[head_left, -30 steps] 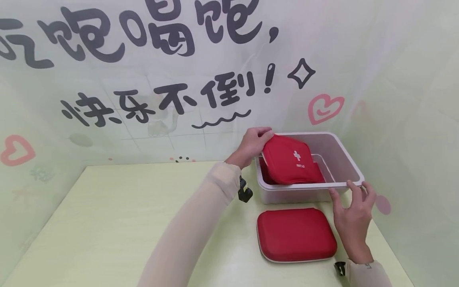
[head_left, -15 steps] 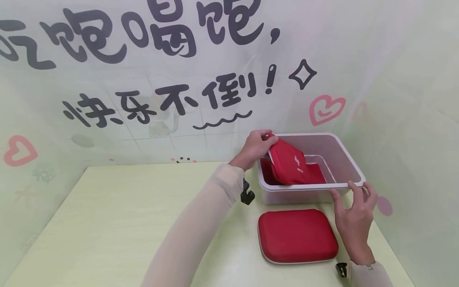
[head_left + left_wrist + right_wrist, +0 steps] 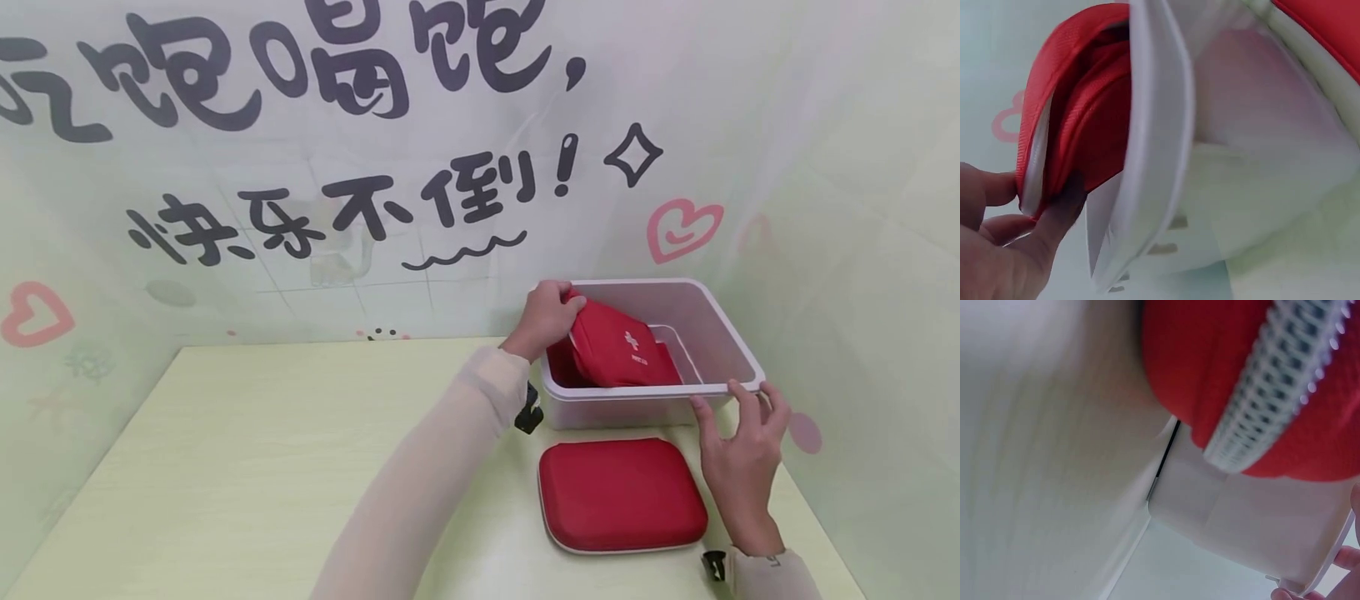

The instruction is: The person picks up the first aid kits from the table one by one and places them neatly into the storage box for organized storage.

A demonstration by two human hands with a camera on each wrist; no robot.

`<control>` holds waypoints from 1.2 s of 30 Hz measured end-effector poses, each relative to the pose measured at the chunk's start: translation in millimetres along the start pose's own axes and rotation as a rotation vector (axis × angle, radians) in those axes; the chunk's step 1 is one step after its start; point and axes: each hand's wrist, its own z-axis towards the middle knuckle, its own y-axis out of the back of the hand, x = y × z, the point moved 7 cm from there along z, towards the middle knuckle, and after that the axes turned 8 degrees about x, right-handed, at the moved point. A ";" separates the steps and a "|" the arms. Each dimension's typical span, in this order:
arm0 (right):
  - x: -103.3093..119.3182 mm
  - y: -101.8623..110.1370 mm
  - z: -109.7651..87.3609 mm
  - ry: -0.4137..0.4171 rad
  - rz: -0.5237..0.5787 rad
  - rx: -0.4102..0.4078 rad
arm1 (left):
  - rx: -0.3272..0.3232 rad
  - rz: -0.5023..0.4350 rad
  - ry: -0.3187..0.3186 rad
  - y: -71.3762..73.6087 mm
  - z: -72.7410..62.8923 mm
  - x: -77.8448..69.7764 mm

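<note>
A red first aid pouch (image 3: pixel 615 346) with a white cross leans, tilted, inside a pale plastic bin (image 3: pixel 637 411). My left hand (image 3: pixel 546 319) is at the bin's left end and pinches the pouch's upper left corner. In the left wrist view, thumb and fingers hold the pouch (image 3: pixel 1041 144) by its zipped edge, beside the bin's white rim (image 3: pixel 1160 125). My right hand (image 3: pixel 742 458) holds the front right rim of the bin between thumb and fingers. More red fabric (image 3: pixel 666 358) shows under the pouch in the bin.
In front of the bin a red zipped hard case (image 3: pixel 622 496) lies flat on the pale green table (image 3: pixel 247 467). Close up in the right wrist view is its white zipper (image 3: pixel 1272 394). A printed backdrop (image 3: pixel 450 108) stands behind the bin and wraps round the right side.
My left hand has shifted right and slightly down with the pouch's corner. The pouch tipped more steeply, then its cross turned back up into view. The right hand stays on the rim.
</note>
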 end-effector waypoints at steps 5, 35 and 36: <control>0.4 0.4 -0.9 -0.002 0.000 0.002 | 0.024 0.240 -0.041 -2.0 -6.4 -6.9; -3.9 0.4 0.7 -0.004 0.039 -0.014 | -0.064 0.277 -0.445 47.1 -77.3 -24.5; -3.1 -0.3 0.8 -0.002 0.043 -0.014 | -0.084 0.252 -0.455 51.6 -81.0 -22.0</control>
